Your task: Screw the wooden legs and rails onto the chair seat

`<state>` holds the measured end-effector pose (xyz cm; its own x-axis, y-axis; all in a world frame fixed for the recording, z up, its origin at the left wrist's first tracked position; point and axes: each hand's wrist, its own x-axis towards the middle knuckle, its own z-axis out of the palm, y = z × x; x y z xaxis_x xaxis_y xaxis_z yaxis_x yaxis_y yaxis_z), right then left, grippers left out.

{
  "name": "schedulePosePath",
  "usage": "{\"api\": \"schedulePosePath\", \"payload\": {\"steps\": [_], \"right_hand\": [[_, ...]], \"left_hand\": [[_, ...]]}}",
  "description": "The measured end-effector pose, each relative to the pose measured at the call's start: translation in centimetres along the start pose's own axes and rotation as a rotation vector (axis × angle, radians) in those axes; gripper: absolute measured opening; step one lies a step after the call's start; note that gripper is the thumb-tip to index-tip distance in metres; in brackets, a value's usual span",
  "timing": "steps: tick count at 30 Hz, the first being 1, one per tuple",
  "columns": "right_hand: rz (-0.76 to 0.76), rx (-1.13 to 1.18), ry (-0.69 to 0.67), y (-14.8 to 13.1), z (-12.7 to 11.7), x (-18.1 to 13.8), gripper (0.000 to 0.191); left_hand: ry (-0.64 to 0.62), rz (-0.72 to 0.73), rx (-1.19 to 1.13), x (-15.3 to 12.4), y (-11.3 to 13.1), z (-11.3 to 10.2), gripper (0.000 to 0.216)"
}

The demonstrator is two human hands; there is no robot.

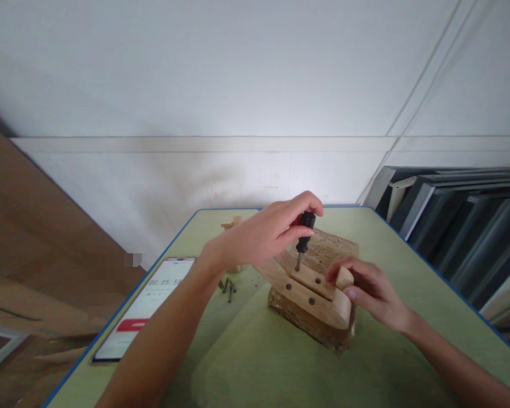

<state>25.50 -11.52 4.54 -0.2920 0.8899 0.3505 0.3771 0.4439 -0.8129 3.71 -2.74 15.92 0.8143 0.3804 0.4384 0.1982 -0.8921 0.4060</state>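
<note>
My left hand (270,229) is closed around the black handle of a screwdriver (304,239). Its shaft points down, with the tip at a hole or screw in the rear one of two pale wooden pieces (276,277). Dark screw heads show in the front piece. The wooden pieces lie side by side on a rough, carved-looking slab (338,245). At their right end, my right hand (372,289) pinches the rounded wooden end (344,278) between thumb and fingers. Several loose dark screws (228,288) lie on the table left of the slab.
A smartphone (153,300) showing a running timer lies along the left side of the green table (238,362). Behind my left wrist stands a small wooden object (233,221), partly hidden. Dark flat panels (454,209) lean against the wall at the right.
</note>
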Motion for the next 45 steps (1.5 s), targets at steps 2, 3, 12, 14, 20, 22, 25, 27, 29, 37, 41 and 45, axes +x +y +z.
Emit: {"api": "schedulePosePath", "payload": {"steps": [2, 3, 12, 14, 20, 22, 25, 27, 29, 37, 41, 45], "right_hand": [[0.001, 0.001, -0.002, 0.0, 0.0, 0.0, 0.026], [0.003, 0.001, -0.001, 0.0, 0.0, 0.0, 0.026], [0.008, -0.002, 0.0, -0.4, 0.0, 0.1, 0.026], [0.012, 0.003, 0.0, -0.4, 0.0, 0.1, 0.026], [0.004, 0.014, -0.004, -0.3, 0.1, 0.2, 0.025], [0.007, 0.012, -0.005, -0.3, 0.1, 0.2, 0.025], [0.008, 0.002, -0.002, -0.4, 0.1, 0.1, 0.026], [0.004, -0.002, 0.0, -0.5, 0.1, 0.1, 0.026], [-0.002, -0.004, 0.001, -0.4, 0.1, 0.0, 0.026], [-0.004, -0.003, 0.001, -0.4, 0.1, 0.1, 0.026], [-0.008, 0.0, -0.002, -0.5, 0.1, 0.1, 0.026], [-0.004, -0.006, -0.006, -0.5, 0.0, 0.1, 0.025]], "left_hand": [[-0.004, -0.023, -0.006, 0.1, -0.2, -0.1, 0.015], [-0.001, -0.018, -0.015, 0.1, -0.2, -0.1, 0.015], [0.127, 0.068, 0.145, 0.4, 0.3, -0.1, 0.011], [0.148, 0.062, 0.162, 0.4, 0.4, 0.1, 0.009], [0.218, 0.031, 0.187, 0.6, 0.3, 1.0, 0.012], [0.26, 0.022, 0.195, 0.7, 0.2, 1.4, 0.015], [0.283, 0.004, 0.221, 0.9, 0.2, 1.8, 0.016], [0.278, -0.001, 0.236, 0.9, 0.2, 1.8, 0.013], [0.265, 0.002, 0.241, 0.9, 0.2, 1.8, 0.011], [0.206, 0.008, 0.241, 0.9, 0.5, 1.5, 0.009], [0.164, 0.028, 0.188, 0.9, 0.6, 1.3, 0.004], [0.14, 0.033, 0.144, 0.7, 0.9, 1.2, 0.007]]}}
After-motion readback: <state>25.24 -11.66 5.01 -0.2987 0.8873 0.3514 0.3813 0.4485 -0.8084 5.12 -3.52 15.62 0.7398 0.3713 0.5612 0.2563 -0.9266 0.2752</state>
